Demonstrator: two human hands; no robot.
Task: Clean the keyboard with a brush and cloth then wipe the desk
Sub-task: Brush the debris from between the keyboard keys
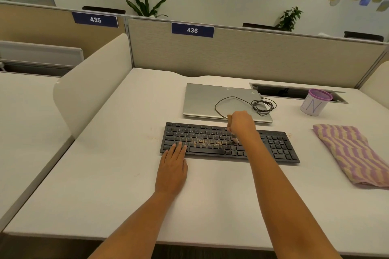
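Brushing the keyboard
Your right hand grips the brush; crumbs run along the keyboard toward your flat left hand.

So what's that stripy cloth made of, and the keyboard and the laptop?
The cloth looks like soft woven or knitted fabric: folded, limp, with purple and beige wavy stripes. The keyboard looks like matte black plastic, its keys dull. The laptop has a smooth silvery lid with a soft sheen; maybe metal, maybe painted plastic.
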